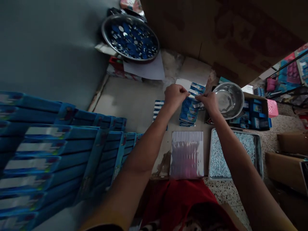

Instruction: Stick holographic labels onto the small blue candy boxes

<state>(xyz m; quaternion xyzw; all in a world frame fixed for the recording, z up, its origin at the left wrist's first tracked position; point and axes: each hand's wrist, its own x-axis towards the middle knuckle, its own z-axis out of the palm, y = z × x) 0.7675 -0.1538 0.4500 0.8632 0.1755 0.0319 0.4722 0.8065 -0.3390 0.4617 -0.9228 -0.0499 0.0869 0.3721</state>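
Over a row of overlapping blue printed packets (189,110), my two hands meet with fingertips close together. My left hand (175,96) is closed in a pinch at one end of a small white strip (192,96). At the strip's other end, my right hand (209,102) pinches too; its fingers partly cover the packets. Closer to my body lies a sheet of shiny, clear-looking strips (187,154). Left of the packets, more blue pieces with white bands (158,107) are partly hidden by my left forearm.
Stacked blue boxes (79,144) fill the left side. A metal bowl of blue discs (134,40) stands at the back. To the right are an empty-looking steel bowl (228,100), a carton of blue packs (256,112) and a tray of pale beads (218,157). A large cardboard box (216,32) rises behind.
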